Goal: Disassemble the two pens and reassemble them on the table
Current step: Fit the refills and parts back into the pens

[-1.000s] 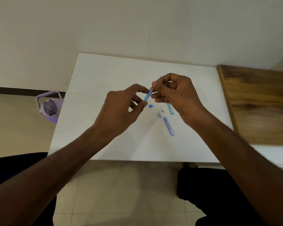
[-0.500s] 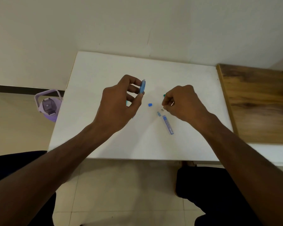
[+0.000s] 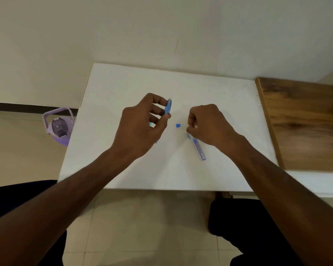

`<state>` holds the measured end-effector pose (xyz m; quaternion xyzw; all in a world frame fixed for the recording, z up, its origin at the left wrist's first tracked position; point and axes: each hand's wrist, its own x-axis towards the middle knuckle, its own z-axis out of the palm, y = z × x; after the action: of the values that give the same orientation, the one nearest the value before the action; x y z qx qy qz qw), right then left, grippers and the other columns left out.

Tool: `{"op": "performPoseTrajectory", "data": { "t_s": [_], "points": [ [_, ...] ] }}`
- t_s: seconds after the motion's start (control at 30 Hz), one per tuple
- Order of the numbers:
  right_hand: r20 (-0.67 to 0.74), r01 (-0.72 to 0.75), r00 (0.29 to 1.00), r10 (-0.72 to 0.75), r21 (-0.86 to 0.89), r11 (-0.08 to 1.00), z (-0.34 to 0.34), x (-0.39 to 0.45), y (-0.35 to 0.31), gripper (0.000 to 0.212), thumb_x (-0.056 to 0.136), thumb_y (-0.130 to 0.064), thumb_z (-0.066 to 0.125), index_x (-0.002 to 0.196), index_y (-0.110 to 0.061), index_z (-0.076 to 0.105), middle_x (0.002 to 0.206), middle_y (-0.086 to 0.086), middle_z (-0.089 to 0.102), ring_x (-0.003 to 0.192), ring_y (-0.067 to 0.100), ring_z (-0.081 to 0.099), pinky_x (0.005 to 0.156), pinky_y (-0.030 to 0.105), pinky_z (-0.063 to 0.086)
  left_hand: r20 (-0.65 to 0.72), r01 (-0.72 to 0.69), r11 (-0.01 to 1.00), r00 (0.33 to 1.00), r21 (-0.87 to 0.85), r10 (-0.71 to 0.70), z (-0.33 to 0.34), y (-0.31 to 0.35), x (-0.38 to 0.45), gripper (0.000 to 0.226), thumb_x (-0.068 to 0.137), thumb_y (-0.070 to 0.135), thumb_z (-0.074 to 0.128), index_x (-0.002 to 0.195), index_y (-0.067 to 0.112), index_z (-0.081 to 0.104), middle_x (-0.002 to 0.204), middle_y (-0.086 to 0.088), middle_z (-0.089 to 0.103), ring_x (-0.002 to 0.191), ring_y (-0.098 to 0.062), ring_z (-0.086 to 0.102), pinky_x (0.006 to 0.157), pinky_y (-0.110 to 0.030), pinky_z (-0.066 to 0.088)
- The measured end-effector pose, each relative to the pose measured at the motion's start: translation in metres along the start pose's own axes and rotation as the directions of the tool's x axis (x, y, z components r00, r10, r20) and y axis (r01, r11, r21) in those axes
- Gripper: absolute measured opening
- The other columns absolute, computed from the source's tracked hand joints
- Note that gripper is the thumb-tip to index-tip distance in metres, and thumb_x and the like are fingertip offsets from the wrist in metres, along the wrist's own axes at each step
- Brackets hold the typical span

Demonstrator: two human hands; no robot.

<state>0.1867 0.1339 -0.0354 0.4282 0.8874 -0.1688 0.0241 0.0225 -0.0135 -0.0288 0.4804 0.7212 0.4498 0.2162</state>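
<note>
Overhead, left hand [image 3: 142, 127] pinches a translucent blue cylindrical barrel [image 3: 168, 106].

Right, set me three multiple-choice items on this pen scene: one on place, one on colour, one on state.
1. Where does the small blue cap lie?
A on the white table, between the hands
B on the floor
C on the wooden board

2. What colour is the bottle on the floor?
A red
B purple
C green

3. What is the left hand doing?
A lying flat
B hanging idle
C gripping a blue pen barrel

A: cap sits on the tabletop.
B: lilac body and handle.
C: fingers pinch the barrel.
</note>
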Motion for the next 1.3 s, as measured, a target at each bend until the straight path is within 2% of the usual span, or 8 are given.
{"op": "performPoseTrajectory", "data": {
  "t_s": [0.1,0.17,0.23,0.33,0.53,0.83,1.1,1.3],
  "points": [
    [-0.171,0.020,0.983,0.063,0.441,0.897,-0.019,-0.002,-0.006,0.007,0.083,-0.021,0.080,0.084,-0.023,0.073,0.078,-0.007,0.075,0.073,0.008,0.071,0.068,0.017,0.056,0.008,0.008,0.999,1.000,-0.033,-0.008,-0.001,0.000,0.000,0.022,0.099,0.026,0.069,0.119,0.029,0.063,0.096,0.013,0.079,0.084,-0.004,0.076,0.068,-0.026,0.062],
    [-0.170,0.067,0.982,0.083,0.724,0.687,-0.030,-0.006,-0.013,0.006,0.086,-0.017,0.080,0.088,-0.021,0.076,0.084,0.000,0.080,0.077,0.014,0.075,0.071,0.022,0.060,0.017,0.009,0.999,1.000,-0.049,-0.008,-0.001,0.002,-0.001,0.022,0.099,0.024,0.068,0.119,0.029,0.064,0.095,0.010,0.079,0.085,-0.007,0.076,0.068,-0.024,0.062],
    [-0.180,0.130,0.983,0.040,0.829,0.544,-0.033,-0.010,-0.021,0.007,0.090,-0.011,0.079,0.094,-0.016,0.078,0.091,0.005,0.081,0.080,0.018,0.075,0.073,0.026,0.061,0.024,-0.003,0.999,1.000,-0.040,0.004,-0.001,0.004,-0.002,0.021,0.099,0.023,0.067,0.119,0.028,0.065,0.094,0.008,0.078,0.086,-0.011,0.076,0.069,-0.022,0.060],
    [-0.188,0.154,0.982,0.014,0.842,0.517,-0.033,-0.011,-0.024,0.010,0.092,-0.009,0.079,0.102,-0.012,0.079,0.097,0.004,0.081,0.086,0.017,0.076,0.077,0.027,0.062,0.029,-0.017,1.000,0.999,-0.025,0.018,0.000,0.007,-0.002,0.019,0.100,0.023,0.065,0.119,0.027,0.067,0.096,0.008,0.077,0.086,-0.015,0.075,0.073,-0.023,0.059],
    [-0.163,0.122,0.986,0.015,0.790,0.601,-0.034,-0.013,-0.018,0.018,0.091,-0.020,0.082,0.108,-0.016,0.080,0.092,-0.001,0.082,0.082,0.018,0.079,0.078,0.025,0.063,0.033,-0.029,0.999,0.999,-0.017,0.030,0.000,0.010,0.000,0.020,0.103,0.021,0.064,0.123,0.021,0.068,0.100,0.005,0.076,0.088,-0.018,0.074,0.080,-0.030,0.060],
    [-0.119,0.104,0.993,-0.010,0.822,0.561,-0.032,-0.012,-0.022,0.013,0.099,-0.012,0.070,0.109,-0.006,0.077,0.098,0.009,0.080,0.088,0.020,0.078,0.087,0.034,0.065,0.001,-0.068,0.998,0.998,0.017,0.068,0.001,0.006,0.000,0.019,0.105,0.023,0.063,0.123,0.025,0.069,0.098,0.008,0.075,0.087,-0.011,0.070,0.073,-0.007,0.049],
    [-0.097,0.098,0.995,-0.030,0.840,0.533,-0.034,-0.013,-0.022,0.015,0.103,-0.006,0.064,0.114,0.001,0.072,0.100,0.016,0.079,0.091,0.025,0.079,0.088,0.037,0.064,-0.013,-0.107,0.994,0.994,0.035,0.108,0.001,0.004,0.001,0.019,0.105,0.023,0.063,0.123,0.024,0.070,0.095,0.009,0.073,0.089,-0.008,0.066,0.072,-0.006,0.047],
    [-0.091,0.099,0.995,-0.043,0.802,0.589,-0.034,-0.012,-0.022,0.015,0.103,-0.010,0.065,0.112,-0.001,0.072,0.099,0.014,0.080,0.090,0.023,0.079,0.087,0.035,0.065,-0.008,-0.128,0.990,0.992,0.063,0.129,0.000,0.004,0.001,0.019,0.105,0.023,0.063,0.123,0.024,0.070,0.096,0.009,0.073,0.089,-0.007,0.065,0.072,-0.007,0.048]
  ]
}}
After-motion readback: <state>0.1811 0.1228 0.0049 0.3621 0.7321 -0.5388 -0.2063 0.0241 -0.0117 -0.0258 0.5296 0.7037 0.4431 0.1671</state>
